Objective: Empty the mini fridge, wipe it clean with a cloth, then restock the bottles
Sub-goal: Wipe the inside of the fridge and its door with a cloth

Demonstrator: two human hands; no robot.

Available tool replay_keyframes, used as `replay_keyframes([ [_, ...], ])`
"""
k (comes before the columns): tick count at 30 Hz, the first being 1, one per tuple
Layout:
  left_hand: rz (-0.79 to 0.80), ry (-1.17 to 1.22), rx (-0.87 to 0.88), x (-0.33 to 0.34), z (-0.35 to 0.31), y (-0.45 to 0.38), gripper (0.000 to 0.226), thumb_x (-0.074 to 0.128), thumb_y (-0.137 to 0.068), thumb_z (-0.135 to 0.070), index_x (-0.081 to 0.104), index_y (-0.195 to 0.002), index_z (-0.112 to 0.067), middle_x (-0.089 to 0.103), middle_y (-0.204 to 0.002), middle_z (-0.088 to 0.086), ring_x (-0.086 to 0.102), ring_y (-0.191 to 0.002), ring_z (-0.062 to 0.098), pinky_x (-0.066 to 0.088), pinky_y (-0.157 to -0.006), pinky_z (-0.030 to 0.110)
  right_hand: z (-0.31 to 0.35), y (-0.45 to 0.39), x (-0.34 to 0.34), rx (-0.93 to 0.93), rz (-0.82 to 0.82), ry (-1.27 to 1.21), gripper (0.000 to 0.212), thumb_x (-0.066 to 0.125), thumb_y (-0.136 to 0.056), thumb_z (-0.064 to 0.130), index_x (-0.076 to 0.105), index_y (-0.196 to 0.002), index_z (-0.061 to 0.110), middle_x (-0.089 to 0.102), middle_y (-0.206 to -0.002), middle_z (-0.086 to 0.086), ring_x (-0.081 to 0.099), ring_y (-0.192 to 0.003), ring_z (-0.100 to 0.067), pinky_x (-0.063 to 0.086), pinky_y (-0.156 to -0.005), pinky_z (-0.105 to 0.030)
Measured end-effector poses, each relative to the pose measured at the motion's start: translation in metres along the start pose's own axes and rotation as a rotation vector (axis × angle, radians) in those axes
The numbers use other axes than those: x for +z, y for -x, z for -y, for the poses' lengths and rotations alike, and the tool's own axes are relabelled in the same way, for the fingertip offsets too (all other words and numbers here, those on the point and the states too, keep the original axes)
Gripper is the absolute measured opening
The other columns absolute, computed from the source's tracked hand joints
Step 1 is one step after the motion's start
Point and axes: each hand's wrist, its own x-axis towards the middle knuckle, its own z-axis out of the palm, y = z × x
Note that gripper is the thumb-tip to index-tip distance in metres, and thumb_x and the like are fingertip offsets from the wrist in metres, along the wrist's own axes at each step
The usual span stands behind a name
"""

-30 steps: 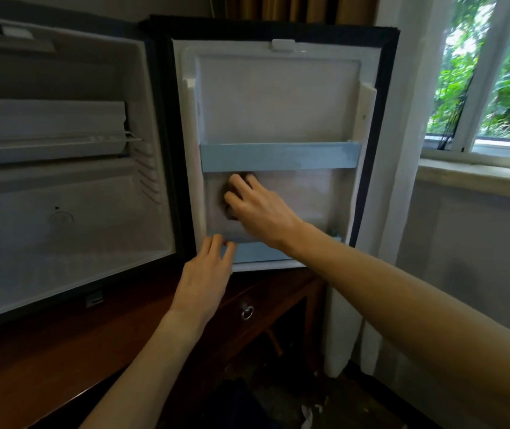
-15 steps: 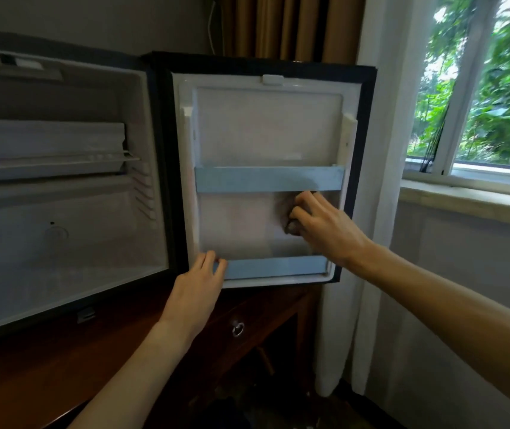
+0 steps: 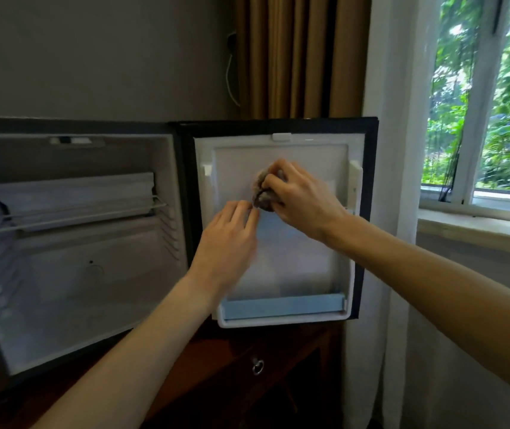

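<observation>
- Grey-brown and bunched into a wad, the cloth (image 3: 264, 188) sits pressed against the upper panel of the open fridge door (image 3: 238, 168), gripped by the right hand (image 3: 301, 196) with fingers curled tight round it.
- A second ago that hand was rubbing low on the door, under the pale blue shelf rail; half a second ago it had slid to the right side of the same lower panel. Now it has climbed above the rail, so the wiping has moved on to the top section.
- The left hand (image 3: 227, 239) has also come up from the door's bottom edge. It now lies blurred over the rail's left part, fingers fairly straight and near the cloth; whether it grips anything I cannot tell.
- The mini fridge (image 3: 71, 274) stands open beside the door, its cavity bare of bottles, with only a wire shelf (image 3: 77, 212) inside.
- No bottles are in view, so emptying looks done and restocking not yet begun; the door's lower tray (image 3: 281, 306) and corners may still need a pass.
</observation>
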Motion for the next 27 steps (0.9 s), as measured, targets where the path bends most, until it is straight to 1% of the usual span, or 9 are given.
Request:
replay_keyframes([
  [3,0.075,0.018,-0.038,0.0,0.008,-0.011,0.053,0.084,-0.073,-0.021,0.061,-0.118,-0.005,0.06,-0.114,0.012,0.06,-0.104,0.031,0.055,-0.073,0.039,-0.001,-0.027,0.011,-0.009,-0.035,-0.049,0.035,0.073,-0.084,0.019,0.059,-0.115,0.008,0.05,-0.119,-0.014,0.054,-0.099,-0.028,0.056,-0.073,-0.041],
  [4,0.107,0.022,-0.045,0.004,0.008,-0.009,0.054,0.084,-0.072,-0.026,0.06,-0.117,-0.007,0.06,-0.113,0.011,0.06,-0.103,0.031,0.055,-0.071,0.039,0.003,-0.035,0.017,-0.02,-0.033,-0.068,0.032,0.072,-0.085,0.019,0.06,-0.113,0.008,0.051,-0.118,-0.014,0.054,-0.098,-0.029,0.056,-0.073,-0.043],
  [6,0.118,0.021,-0.054,0.012,0.007,-0.004,0.055,0.085,-0.071,-0.027,0.06,-0.116,-0.008,0.058,-0.112,0.01,0.058,-0.101,0.03,0.054,-0.073,0.039,0.012,-0.046,0.033,-0.053,-0.017,-0.113,0.027,0.068,-0.087,0.019,0.062,-0.111,0.009,0.052,-0.116,-0.013,0.054,-0.097,-0.027,0.056,-0.073,-0.043],
  [11,-0.006,-0.023,-0.068,0.025,0.011,-0.005,0.044,0.078,-0.078,-0.012,0.062,-0.118,-0.006,0.058,-0.108,0.013,0.057,-0.097,0.031,0.054,-0.074,0.039,0.015,-0.058,0.045,-0.076,0.016,-0.134,0.018,0.066,-0.089,0.024,0.067,-0.103,0.012,0.052,-0.106,-0.008,0.053,-0.085,-0.019,0.053,-0.072,-0.033],
  [13,-0.018,-0.026,-0.069,0.026,0.011,-0.006,0.035,0.076,-0.081,-0.011,0.062,-0.112,-0.008,0.057,-0.105,0.013,0.056,-0.096,0.033,0.053,-0.074,0.041,0.003,-0.046,0.036,-0.095,0.088,-0.103,0.019,0.068,-0.087,0.028,0.068,-0.098,0.012,0.05,-0.101,-0.008,0.052,-0.078,-0.02,0.052,-0.068,-0.035],
  [15,-0.022,-0.021,-0.083,0.026,0.011,-0.007,0.031,0.077,-0.078,-0.01,0.061,-0.105,-0.009,0.056,-0.1,0.012,0.056,-0.092,0.032,0.052,-0.07,0.04,-0.02,-0.026,0.028,-0.073,0.148,-0.046,0.02,0.07,-0.085,0.028,0.068,-0.099,0.013,0.05,-0.102,-0.007,0.052,-0.078,-0.02,0.052,-0.068,-0.037],
  [18,-0.013,-0.013,-0.08,0.028,0.011,-0.008,0.033,0.079,-0.077,-0.009,0.062,-0.106,-0.008,0.056,-0.099,0.01,0.056,-0.091,0.029,0.051,-0.068,0.038,-0.068,0.015,0.014,0.061,0.176,-0.021,0.023,0.07,-0.085,0.025,0.066,-0.106,0.016,0.048,-0.104,-0.006,0.05,-0.078,-0.016,0.054,-0.071,-0.037],
  [21,-0.023,0.013,-0.078,0.028,0.011,-0.01,0.037,0.081,-0.075,-0.01,0.064,-0.107,-0.007,0.056,-0.099,0.01,0.057,-0.092,0.029,0.052,-0.069,0.038,-0.094,0.04,0.005,0.141,0.171,0.01,0.018,0.07,-0.085,0.021,0.066,-0.1,0.013,0.046,-0.101,-0.007,0.049,-0.079,-0.017,0.056,-0.071,-0.04],
  [27,-0.087,0.045,-0.056,0.033,0.012,-0.007,0.042,0.083,-0.075,-0.008,0.067,-0.114,-0.006,0.06,-0.102,0.011,0.06,-0.093,0.029,0.053,-0.073,0.039,-0.069,0.019,0.027,0.064,0.119,-0.017,0.022,0.07,-0.086,0.022,0.065,-0.105,0.012,0.049,-0.108,-0.008,0.046,-0.082,-0.014,0.056,-0.074,-0.036],
])
